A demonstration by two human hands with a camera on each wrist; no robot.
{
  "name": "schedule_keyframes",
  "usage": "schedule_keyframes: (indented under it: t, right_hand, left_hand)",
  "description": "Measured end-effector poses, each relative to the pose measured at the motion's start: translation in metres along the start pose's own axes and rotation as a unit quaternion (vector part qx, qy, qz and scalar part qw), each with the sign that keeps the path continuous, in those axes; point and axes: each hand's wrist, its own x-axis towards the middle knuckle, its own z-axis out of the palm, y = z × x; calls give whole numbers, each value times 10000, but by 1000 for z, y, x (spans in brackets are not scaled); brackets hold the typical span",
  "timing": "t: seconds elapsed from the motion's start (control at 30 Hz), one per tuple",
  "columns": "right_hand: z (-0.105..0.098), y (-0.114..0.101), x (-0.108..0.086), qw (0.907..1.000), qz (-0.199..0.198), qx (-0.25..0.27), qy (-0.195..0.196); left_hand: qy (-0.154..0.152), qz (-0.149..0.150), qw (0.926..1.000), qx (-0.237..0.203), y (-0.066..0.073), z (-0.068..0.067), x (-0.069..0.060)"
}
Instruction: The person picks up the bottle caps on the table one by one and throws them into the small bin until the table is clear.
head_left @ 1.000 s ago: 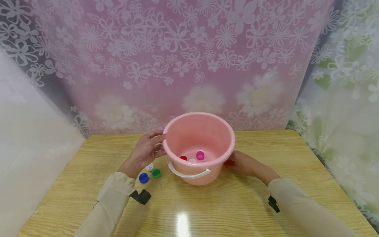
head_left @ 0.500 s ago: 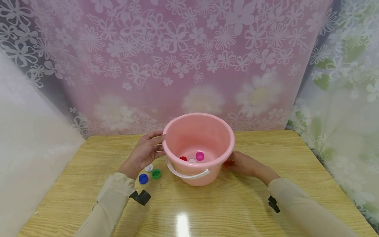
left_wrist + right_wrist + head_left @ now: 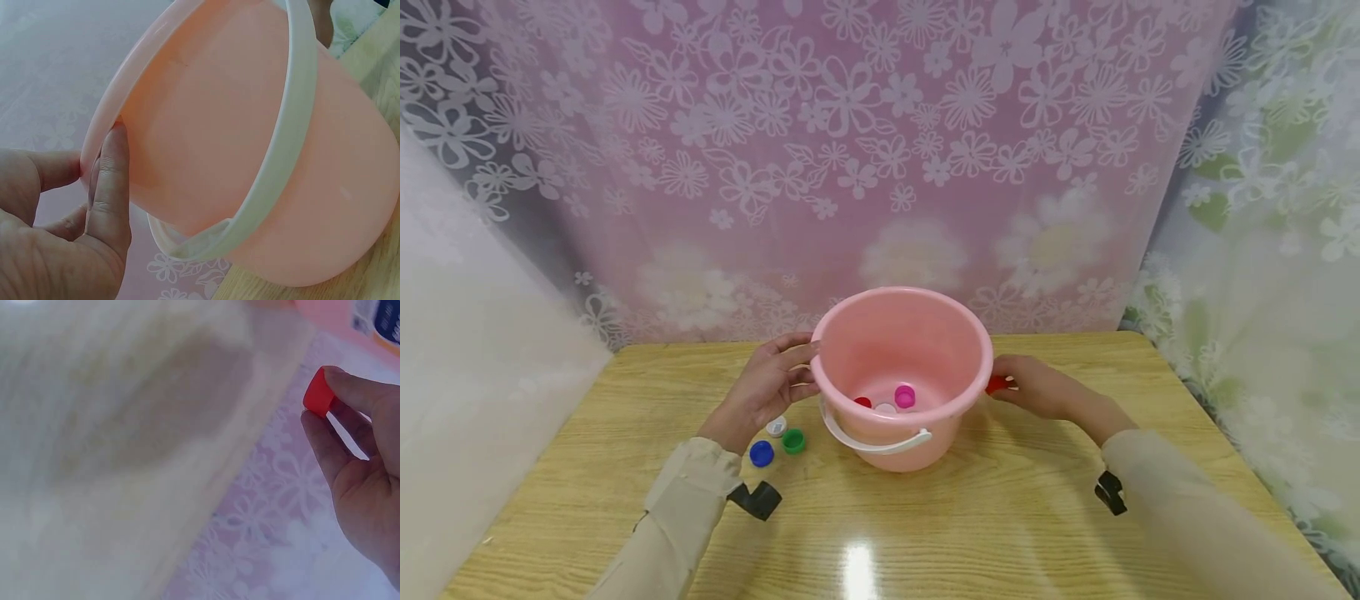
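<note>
Red cap (image 3: 319,392) pinched between thumb and fingertips of the right hand (image 3: 1030,385), just beyond the right side of the bucket (image 3: 910,354); right wrist view shows a gap between cap and bucket wall. Left hand (image 3: 767,379) grips the bucket on the opposite side, digits on both sides of the rim (image 3: 115,94). Beige sleeves (image 3: 685,492) on both arms, a black wrist device (image 3: 760,502) at each cuff. Bucket pale pink, upright on the surface (image 3: 925,533), white handle (image 3: 880,444) hanging down across its near side; part of a dark blue and white label (image 3: 389,320) shows on the outer wall in the right wrist view, cut off by the frame. On the bucket's floor: a magenta cap (image 3: 905,397), another red piece (image 3: 862,402) partly hidden by the near rim, and a whitish piece (image 3: 885,409) between them, also partly covered. Outside, left of the bucket and near the left wrist, three loose caps in a close group: white cap (image 3: 777,427) farthest back, green cap (image 3: 793,442) nearest the bucket, blue cap (image 3: 762,454) closest to the person. Surface light wood grain, a bright reflection near its front. Behind, pink-purple cloth (image 3: 910,125) with white flowers; to the right, pale cloth (image 3: 1285,208) with green leaves.
</note>
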Motion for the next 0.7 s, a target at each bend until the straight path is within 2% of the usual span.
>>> schedule_keyframes:
  t: [0.23,0.37,0.6,0.7]
  right_hand:
    - [-34,-8,0,9992,247,-199,224]
    - [-54,-14,2,9988,242,-192,378]
    - [-85,-25,12,9951,263,-708,642]
    - [-94,-30,16,9949,176,-645,757]
  left_hand:
    - [4,-7,10000,22,1,-1,-1]
    - [24,-11,10000,26,2,0,-1]
    - [-11,10,10000,20,2,0,-1]
    - [-31,15,10000,33,1,0,-1]
